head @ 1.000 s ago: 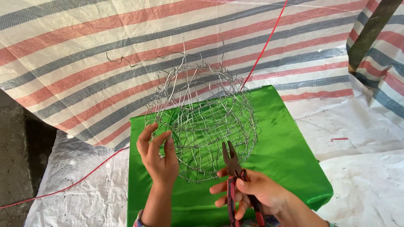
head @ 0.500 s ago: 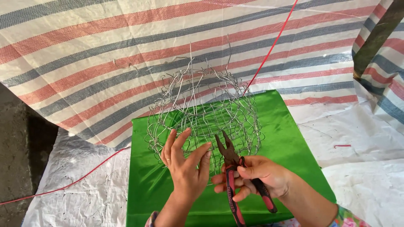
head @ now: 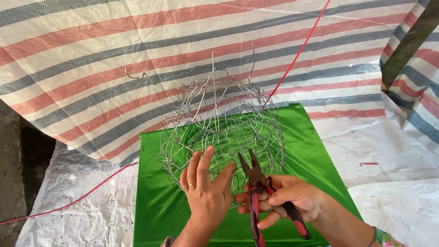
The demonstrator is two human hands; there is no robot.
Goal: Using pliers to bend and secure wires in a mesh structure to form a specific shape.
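A round basket of woven silver wire (head: 215,119) stands on a shiny green cloth (head: 157,206), with loose wire ends sticking up from its rim. My left hand (head: 206,191) lies flat against the basket's near wall, fingers spread. My right hand (head: 292,199) grips red-and-black-handled pliers (head: 254,180). Their jaws point up at the basket's near side, beside my left fingertips.
A striped red, blue and white tarp (head: 137,50) hangs behind the basket. White plastic sheeting (head: 77,206) covers the surface around the cloth. A red cord (head: 297,55) runs up to the top right, and another red cord (head: 68,203) trails left. A dark gap (head: 18,164) lies at the far left.
My left hand moved from the basket's left side to its near wall and flattened there. The pliers in my right hand shifted right and up toward the wire.
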